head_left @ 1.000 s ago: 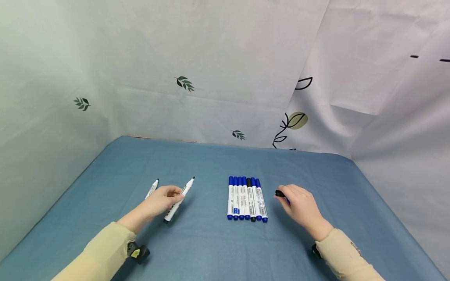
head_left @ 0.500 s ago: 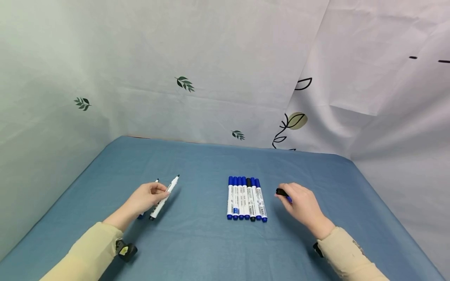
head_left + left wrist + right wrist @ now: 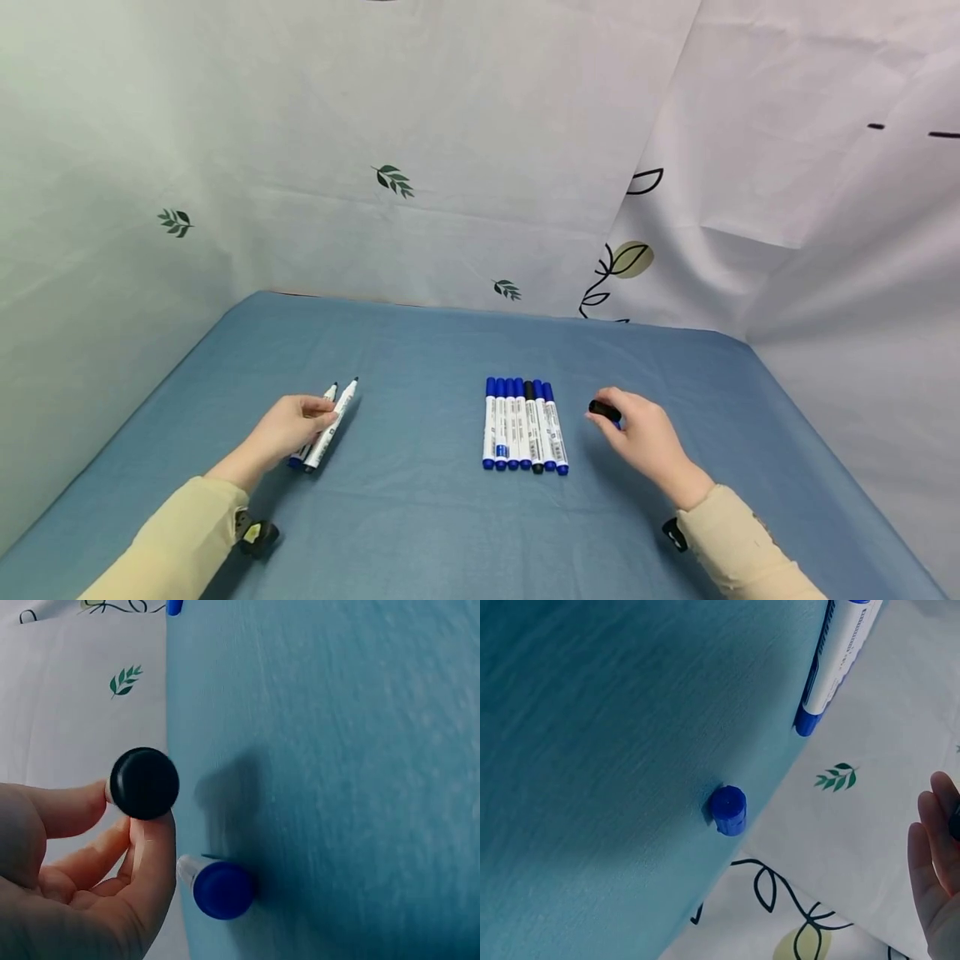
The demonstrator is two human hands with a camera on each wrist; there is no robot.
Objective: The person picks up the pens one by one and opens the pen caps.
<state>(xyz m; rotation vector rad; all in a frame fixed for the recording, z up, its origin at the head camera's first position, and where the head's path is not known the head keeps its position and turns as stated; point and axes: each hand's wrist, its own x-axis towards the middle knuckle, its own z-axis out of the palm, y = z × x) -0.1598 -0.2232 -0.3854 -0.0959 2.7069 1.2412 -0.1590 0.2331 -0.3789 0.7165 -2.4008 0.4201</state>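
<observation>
Between thumb and fingertips, my left hand [image 3: 285, 429] pinches an uncapped white marker [image 3: 332, 425], its dark tip pointing away and its black end [image 3: 145, 783] facing the left wrist camera. Close beside it lies a second uncapped white marker [image 3: 223, 890] with a blue end, on the cloth and partly covered by the hand in the head view. My right hand [image 3: 643, 433] pinches a black marker cap [image 3: 604, 410] in its fingertips, above the table. A blue marker cap [image 3: 729, 810] rests on the cloth near that hand.
Several capped white markers [image 3: 490, 425] lie side by side in a row mid-table, mostly blue-capped, one black-capped. A blue cloth [image 3: 435, 517] covers the table. Pale curtains [image 3: 450, 125] with leaf prints rise behind and at both sides.
My left hand has carried the black-ended marker leftward until it sits alongside the blue-ended one. My right hand has stayed almost in place, holding the black cap.
</observation>
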